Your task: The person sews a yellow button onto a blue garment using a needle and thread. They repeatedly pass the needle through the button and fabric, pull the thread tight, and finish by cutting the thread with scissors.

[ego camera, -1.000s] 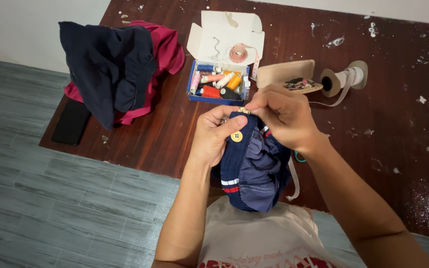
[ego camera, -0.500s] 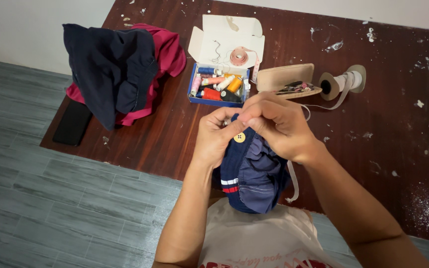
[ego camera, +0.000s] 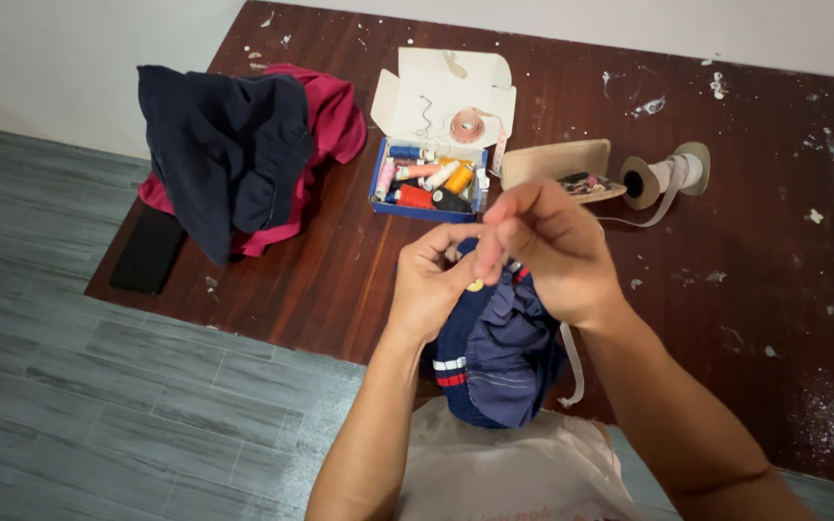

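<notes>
— What's on the bench [ego camera: 726, 251], counted, biggest first?

— One dark wooden bench, flecked with white spots. At its left edge, one heap of two garments: a navy cloth [ego camera: 229, 150] lying over a crimson one [ego camera: 325, 121]. One flat black object [ego camera: 149, 251] sits at the near-left corner, partly under the heap.

— And packages?

— One small cardboard sewing box [ego camera: 429, 183] near the far edge, blue outside with its white lid [ego camera: 444, 89] folded open toward the wall. It holds several thread spools [ego camera: 415, 196], blue, pink, red, orange and black; I can't count them exactly. One pink coiled tape measure [ego camera: 467, 125] rests on the lid. Just right of the box lies one tan pouch [ego camera: 554, 162], then one reel of white ribbon [ego camera: 666, 174], on its side.

— The hands?

— Two, raised over the near edge. The left hand [ego camera: 429, 285] has its grip closed on a navy garment [ego camera: 494, 352]. The right hand [ego camera: 552, 246] pinches at the garment's top, fingertips pressed together; what is between them is too small to tell.

— How does that garment look?

— Bunched, navy with a lighter blue lining, one white and red stripe band and one yellow button [ego camera: 475, 286] by the left thumb.
</notes>
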